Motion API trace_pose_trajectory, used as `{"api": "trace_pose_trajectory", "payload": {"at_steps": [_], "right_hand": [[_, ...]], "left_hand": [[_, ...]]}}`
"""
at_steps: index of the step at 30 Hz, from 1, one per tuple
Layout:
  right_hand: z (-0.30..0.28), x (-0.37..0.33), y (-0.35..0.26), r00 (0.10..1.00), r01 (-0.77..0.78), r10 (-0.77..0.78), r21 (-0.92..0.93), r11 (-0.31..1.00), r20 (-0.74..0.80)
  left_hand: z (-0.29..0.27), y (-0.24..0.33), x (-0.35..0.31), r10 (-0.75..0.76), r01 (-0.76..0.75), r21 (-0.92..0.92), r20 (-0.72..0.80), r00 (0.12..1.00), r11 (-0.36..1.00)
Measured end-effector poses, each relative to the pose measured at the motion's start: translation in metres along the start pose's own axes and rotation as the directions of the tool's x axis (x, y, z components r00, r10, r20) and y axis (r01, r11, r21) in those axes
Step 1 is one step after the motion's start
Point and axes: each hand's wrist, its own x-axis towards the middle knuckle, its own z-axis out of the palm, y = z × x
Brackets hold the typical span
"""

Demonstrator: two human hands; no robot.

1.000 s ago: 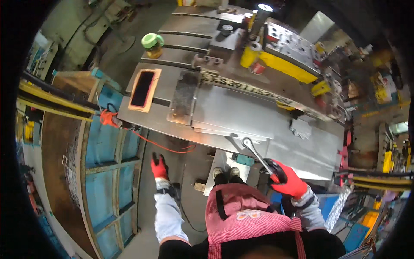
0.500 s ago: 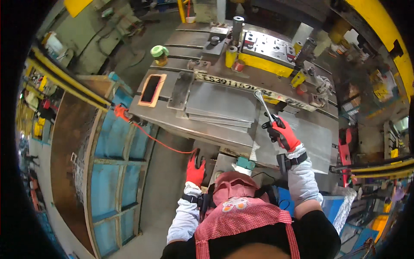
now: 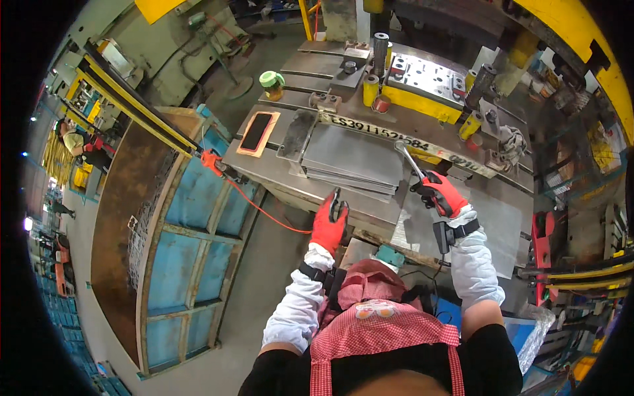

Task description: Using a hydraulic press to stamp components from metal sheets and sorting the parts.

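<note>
My right hand (image 3: 444, 195), in a red and black glove, is closed round the dark grip of a long, shiny metal hand tool with a round head (image 3: 413, 160). The tool's head points away from me, by the far right corner of a stack of thin metal sheets (image 3: 353, 155). More flat grey sheet metal (image 3: 495, 228) lies under and right of this hand. My left hand (image 3: 330, 223), in a matching glove, hovers at the table's front edge, below the stack. Its fingers are apart and hold nothing.
Behind the stack, a lettered bar crosses the metal table (image 3: 257, 173). Beyond it stands a yellow and silver die block (image 3: 422, 89) with posts. A green-lidded jar (image 3: 271, 86) and a dark pad (image 3: 256, 132) sit left. A blue-sided bin (image 3: 191, 264) stands left; a person (image 3: 82, 145) is far left.
My left hand has risen and moved right, toward the table edge and the sheet stack. My right hand still holds the tool by the stack's right side. The whole view has shifted.
</note>
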Motion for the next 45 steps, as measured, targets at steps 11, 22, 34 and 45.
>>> {"api": "trace_pose_trajectory", "payload": {"at_steps": [11,22,34,45], "right_hand": [[0.000,-0.002,-0.015,0.996,0.084,-0.083,0.028,0.996,-0.032],[0.030,-0.050,-0.010,0.984,0.158,-0.161,-0.050,0.986,-0.070],[0.020,-0.146,0.014,0.985,0.142,-0.116,0.210,0.967,-0.128],[0.002,-0.097,-0.032,0.990,0.124,-0.092,0.336,0.934,-0.110]], "left_hand": [[-0.024,0.026,0.066,-0.002,0.044,0.749,-0.057,0.998,0.662],[0.043,0.054,0.075,-0.199,0.583,-0.806,0.590,0.782,-0.100],[0.059,0.118,0.146,0.816,-0.907,-0.061,0.464,0.344,0.417],[0.157,0.093,0.276,0.454,-0.314,-0.340,0.772,0.446,0.886]]}}
